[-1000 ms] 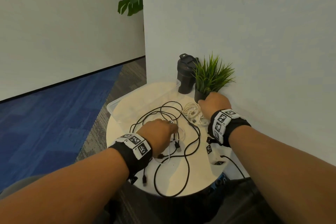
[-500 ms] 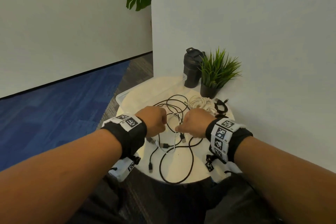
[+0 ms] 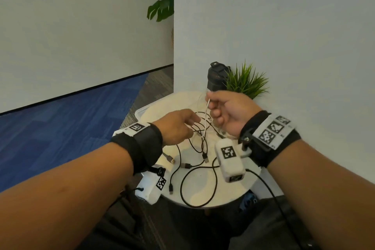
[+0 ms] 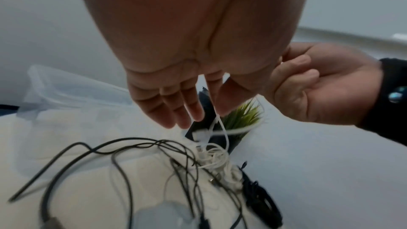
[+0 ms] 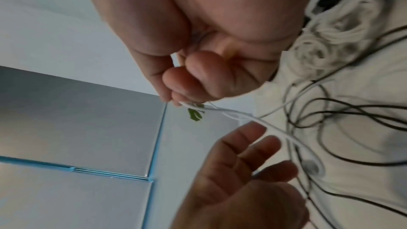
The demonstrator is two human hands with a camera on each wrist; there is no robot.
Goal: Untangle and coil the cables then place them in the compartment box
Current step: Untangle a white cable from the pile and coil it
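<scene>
We see soft, even indoor light with faint shadows under the black cables (image 3: 194, 189) on the pale bench (image 3: 203, 195), a fairly sharp head view bowed at its edges, and 2 wrist views smeared by motion blur and stretched wide.

A small round cream-topped table (image 3: 200, 186) stands against a pale grey partition wall (image 3: 284, 42). Blue carpet (image 3: 60, 128) meets a grey patterned strip (image 3: 154, 85) under an off-white wall (image 3: 81, 26); broad green leaves (image 3: 161, 9) peek past the corner. Soft, even light.
</scene>
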